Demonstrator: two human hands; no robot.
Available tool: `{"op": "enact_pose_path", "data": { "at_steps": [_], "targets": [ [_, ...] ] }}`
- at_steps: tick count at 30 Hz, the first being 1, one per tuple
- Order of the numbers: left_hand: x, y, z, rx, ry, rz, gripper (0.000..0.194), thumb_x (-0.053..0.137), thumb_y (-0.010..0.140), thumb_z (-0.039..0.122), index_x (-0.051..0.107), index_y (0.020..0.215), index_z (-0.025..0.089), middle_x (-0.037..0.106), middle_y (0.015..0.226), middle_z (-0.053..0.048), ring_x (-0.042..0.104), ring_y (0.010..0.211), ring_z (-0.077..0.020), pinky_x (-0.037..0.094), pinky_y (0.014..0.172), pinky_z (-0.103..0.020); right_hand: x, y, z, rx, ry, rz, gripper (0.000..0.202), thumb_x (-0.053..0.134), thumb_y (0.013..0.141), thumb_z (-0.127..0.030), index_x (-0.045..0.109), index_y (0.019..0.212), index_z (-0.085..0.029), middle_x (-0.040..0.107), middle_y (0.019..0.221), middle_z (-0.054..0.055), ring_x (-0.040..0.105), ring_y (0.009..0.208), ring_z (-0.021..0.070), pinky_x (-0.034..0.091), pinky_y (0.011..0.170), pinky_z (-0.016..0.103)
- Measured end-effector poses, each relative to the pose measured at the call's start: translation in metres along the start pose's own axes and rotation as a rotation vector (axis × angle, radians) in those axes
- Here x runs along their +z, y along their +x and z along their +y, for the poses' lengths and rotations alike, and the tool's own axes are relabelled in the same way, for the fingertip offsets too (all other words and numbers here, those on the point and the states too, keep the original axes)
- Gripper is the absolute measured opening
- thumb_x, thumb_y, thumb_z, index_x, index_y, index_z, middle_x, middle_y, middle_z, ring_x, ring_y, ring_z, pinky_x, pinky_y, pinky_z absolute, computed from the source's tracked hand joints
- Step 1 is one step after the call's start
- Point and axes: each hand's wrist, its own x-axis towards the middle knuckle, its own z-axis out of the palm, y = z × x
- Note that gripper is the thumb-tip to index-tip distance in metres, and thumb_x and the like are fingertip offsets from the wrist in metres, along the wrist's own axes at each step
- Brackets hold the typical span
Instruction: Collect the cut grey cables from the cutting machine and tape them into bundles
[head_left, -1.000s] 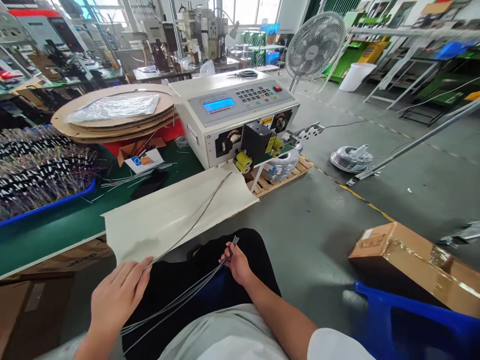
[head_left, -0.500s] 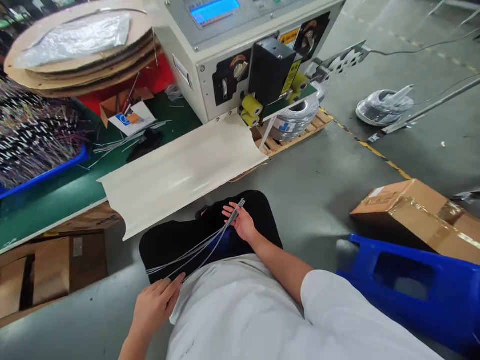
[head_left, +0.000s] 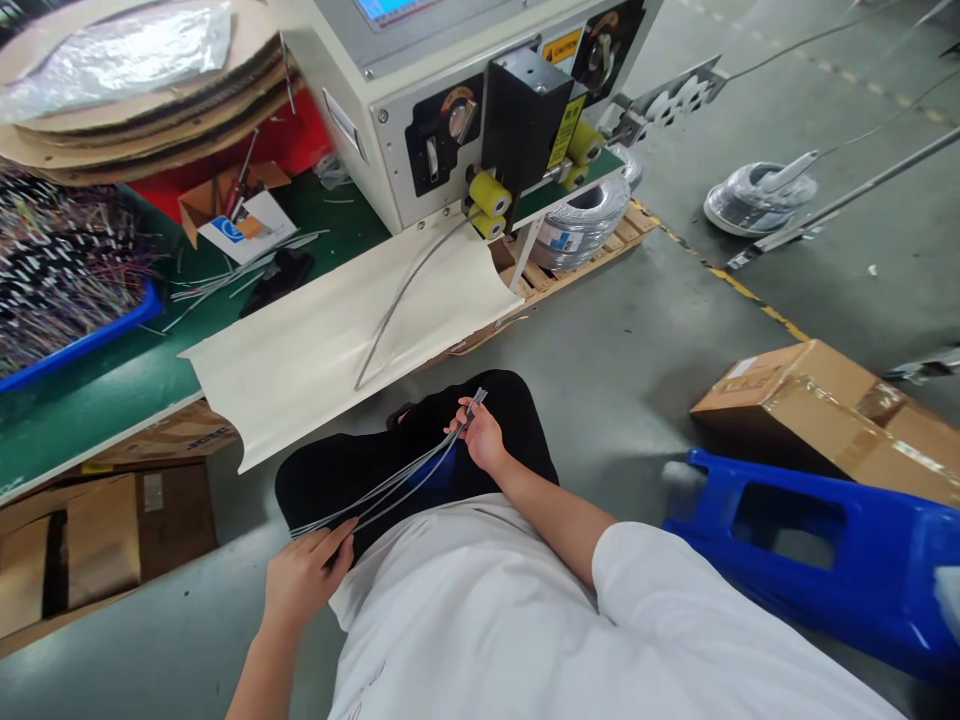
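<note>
A loose bundle of thin grey cables (head_left: 405, 474) lies slantwise above my lap. My right hand (head_left: 481, 436) has its fingers curled round the upper end of the bundle, and the cut tips stick out past it. At the lower end, my left hand (head_left: 309, 572) holds the cables with its thumb and fingers drawn together; part of that grip is hidden. Ahead of my knees, a single grey cable (head_left: 397, 300) comes from the yellow rollers (head_left: 489, 194) of the machine (head_left: 420, 110) and curves down over the cream chute (head_left: 300, 370).
Left on the green bench (head_left: 45, 440) are a blue tray (head_left: 90, 345) of wires, a small open box (head_left: 251, 228) and stacked cardboard discs (head_left: 150, 110). Right on the floor stand a blue plastic stool (head_left: 885, 570) and a carton (head_left: 810, 420). Cable coils (head_left: 585, 225) sit below the machine.
A grey cable now extends from the rollers over the chute, which was bare before. My right fingers have closed more round the bundle. The view has shifted slightly.
</note>
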Motion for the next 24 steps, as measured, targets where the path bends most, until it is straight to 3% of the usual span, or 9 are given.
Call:
{"op": "enact_pose_path", "data": {
  "at_steps": [4, 8, 12, 16, 18, 21, 24],
  "targets": [
    [0.000, 0.007, 0.005, -0.031, 0.013, -0.032, 0.029, 0.049, 0.093, 0.037, 0.069, 0.115, 0.033, 0.068, 0.075, 0.001, 0.064, 0.070, -0.0137, 0.039, 0.060, -0.026, -0.002, 0.003, 0.003, 0.016, 0.003, 0.009, 0.019, 0.059, 0.084, -0.042, 0.057, 0.088, -0.023, 0.048, 0.060, -0.007, 0.052, 0.054, 0.0127, 0.056, 0.073, 0.038],
    [0.005, 0.007, 0.000, -0.101, 0.056, -0.041, 0.034, 0.045, 0.095, 0.035, 0.066, 0.120, 0.027, 0.067, 0.079, -0.003, 0.063, 0.078, -0.0170, 0.041, 0.065, -0.027, -0.005, 0.008, 0.006, -0.010, 0.010, -0.001, 0.019, 0.063, 0.084, -0.040, 0.058, 0.087, -0.022, 0.056, 0.066, -0.003, 0.062, 0.065, 0.0168, 0.055, 0.077, 0.040],
    [0.014, 0.009, -0.009, -0.159, 0.096, 0.013, 0.039, 0.044, 0.093, 0.033, 0.062, 0.126, 0.024, 0.066, 0.097, -0.008, 0.061, 0.094, -0.0229, 0.046, 0.080, -0.033, -0.009, 0.013, 0.006, 0.026, 0.070, 0.042, 0.014, 0.063, 0.085, -0.034, 0.060, 0.088, -0.020, 0.064, 0.076, 0.002, 0.069, 0.082, 0.0215, 0.054, 0.085, 0.041],
    [0.013, 0.034, 0.004, -0.044, -0.003, 0.151, 0.040, 0.047, 0.089, 0.027, 0.061, 0.127, 0.024, 0.065, 0.104, -0.009, 0.061, 0.094, -0.0226, 0.047, 0.086, -0.038, -0.012, 0.019, 0.006, 0.107, 0.126, 0.052, 0.010, 0.063, 0.084, -0.029, 0.060, 0.089, -0.020, 0.063, 0.076, 0.001, 0.068, 0.077, 0.0195, 0.054, 0.084, 0.042],
    [0.000, 0.059, 0.018, 0.088, -0.037, 0.287, 0.039, 0.052, 0.086, 0.021, 0.062, 0.123, 0.028, 0.067, 0.101, -0.007, 0.062, 0.092, -0.0214, 0.047, 0.086, -0.038, -0.014, 0.020, 0.006, 0.121, 0.138, 0.046, 0.008, 0.062, 0.084, -0.026, 0.060, 0.089, -0.020, 0.062, 0.074, 0.000, 0.066, 0.072, 0.0176, 0.054, 0.081, 0.041],
    [-0.036, 0.106, 0.037, 0.269, -0.009, 0.506, 0.047, 0.061, 0.080, 0.018, 0.061, 0.125, 0.032, 0.068, 0.100, -0.005, 0.064, 0.091, -0.0216, 0.048, 0.089, -0.041, -0.015, 0.019, 0.007, 0.117, 0.149, 0.012, 0.009, 0.060, 0.082, -0.025, 0.060, 0.090, -0.020, 0.059, 0.072, -0.001, 0.063, 0.069, 0.0158, 0.053, 0.079, 0.038],
    [-0.076, 0.156, 0.048, 0.178, 0.065, 0.612, 0.055, 0.064, 0.080, 0.027, 0.054, 0.134, 0.031, 0.064, 0.114, -0.009, 0.061, 0.103, -0.0284, 0.046, 0.095, -0.048, -0.017, 0.018, 0.009, 0.117, 0.144, -0.013, 0.011, 0.060, 0.080, -0.025, 0.060, 0.089, -0.019, 0.056, 0.070, -0.003, 0.060, 0.066, 0.0151, 0.052, 0.075, 0.037]
  ]
}}
